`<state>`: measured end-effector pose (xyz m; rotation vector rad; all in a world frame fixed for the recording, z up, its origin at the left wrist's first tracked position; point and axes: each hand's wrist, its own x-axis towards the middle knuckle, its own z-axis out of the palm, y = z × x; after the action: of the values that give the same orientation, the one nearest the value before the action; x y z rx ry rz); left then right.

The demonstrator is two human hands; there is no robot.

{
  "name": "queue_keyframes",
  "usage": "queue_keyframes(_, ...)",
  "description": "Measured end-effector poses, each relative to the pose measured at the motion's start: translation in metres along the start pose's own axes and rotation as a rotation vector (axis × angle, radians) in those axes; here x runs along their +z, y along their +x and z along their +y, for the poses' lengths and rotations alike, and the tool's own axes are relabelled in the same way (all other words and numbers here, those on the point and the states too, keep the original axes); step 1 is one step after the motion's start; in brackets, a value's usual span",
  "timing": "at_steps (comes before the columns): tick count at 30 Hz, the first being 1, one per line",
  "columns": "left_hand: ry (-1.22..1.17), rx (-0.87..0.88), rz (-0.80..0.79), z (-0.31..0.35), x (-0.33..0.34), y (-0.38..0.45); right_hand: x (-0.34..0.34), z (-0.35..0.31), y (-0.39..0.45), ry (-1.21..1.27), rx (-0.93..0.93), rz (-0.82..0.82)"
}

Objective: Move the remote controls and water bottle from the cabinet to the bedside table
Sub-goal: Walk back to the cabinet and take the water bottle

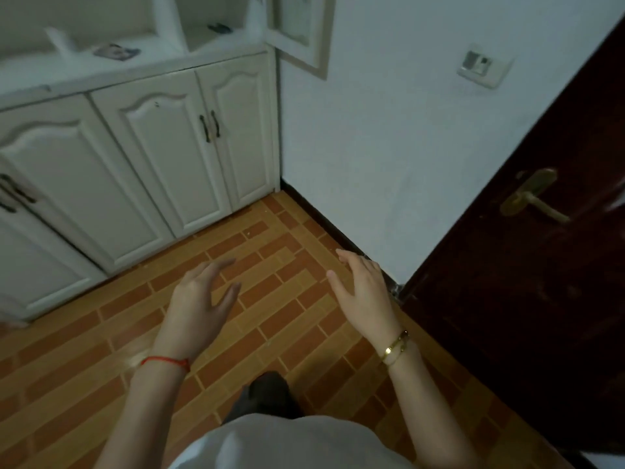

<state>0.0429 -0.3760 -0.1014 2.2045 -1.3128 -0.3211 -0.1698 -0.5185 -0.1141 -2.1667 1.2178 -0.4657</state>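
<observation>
While both hands hang empty over the tiled floor [270,299], the step in hand looks like the approach to the white cabinet [135,137], and doing it well means closing on the open shelf before reaching. On that shelf a pale, blurred upright shape [59,40] at the left could be the water bottle, though I cannot tell for certain. Just right of it lies a flat dark-printed item [116,50], and in the next compartment a small dark object [220,28] that may be 1 of the remote controls. All 3 sit well above and beyond the hands, so reaching now would be premature. Best to face the shelf squarely and take the tall item upright around its body. No bedside table is in view.

Her or his left hand [199,299], with a red string [165,362] at the wrist, is held palm down, fingers spread and slack, grasping nothing. So is the right hand [363,292], above a gold bracelet [395,345], near the dark wooden door [541,265] and the wall [389,147].
</observation>
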Motion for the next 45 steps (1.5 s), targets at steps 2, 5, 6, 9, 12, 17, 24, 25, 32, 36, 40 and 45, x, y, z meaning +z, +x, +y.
queue_keyframes(2, 0.015, -0.025, 0.015, -0.005, 0.002, 0.016, 0.005, 0.003, 0.023, -0.003, -0.012, -0.036)
queue_keyframes(5, 0.030, -0.056, 0.022, -0.013, 0.007, 0.048, 0.015, 0.008, 0.061, 0.002, -0.020, -0.057)
queue_keyframes(6, 0.032, -0.066, 0.024, -0.015, 0.009, 0.061, 0.017, 0.010, 0.075, 0.003, -0.023, -0.057)
queue_keyframes(9, 0.028, -0.081, 0.035, -0.021, 0.012, 0.105, 0.023, 0.010, 0.123, 0.007, -0.028, -0.065)
queue_keyframes(12, 0.019, -0.089, 0.053, -0.027, 0.006, 0.156, 0.026, 0.004, 0.179, -0.008, -0.041, -0.066)
queue_keyframes(17, 0.000, -0.072, 0.099, -0.038, -0.013, 0.252, 0.027, -0.023, 0.284, 0.022, -0.090, -0.034)
queue_keyframes(24, 0.025, -0.027, 0.129, -0.052, -0.030, 0.373, 0.038, -0.048, 0.402, 0.031, -0.124, -0.002)
queue_keyframes(25, 0.028, -0.026, 0.123, -0.055, -0.031, 0.386, 0.042, -0.050, 0.414, 0.036, -0.119, -0.012)
queue_keyframes(32, 0.019, -0.084, 0.097, -0.080, -0.030, 0.465, 0.068, -0.057, 0.501, 0.055, -0.116, -0.069)
queue_keyframes(36, 0.021, -0.110, 0.108, -0.090, -0.028, 0.510, 0.080, -0.061, 0.553, 0.057, -0.134, -0.086)
queue_keyframes(40, 0.025, -0.122, 0.139, -0.097, -0.027, 0.569, 0.086, -0.068, 0.620, 0.066, -0.175, -0.104)
queue_keyframes(45, 0.023, -0.118, 0.195, -0.097, -0.035, 0.658, 0.080, -0.084, 0.719, 0.056, -0.249, -0.105)
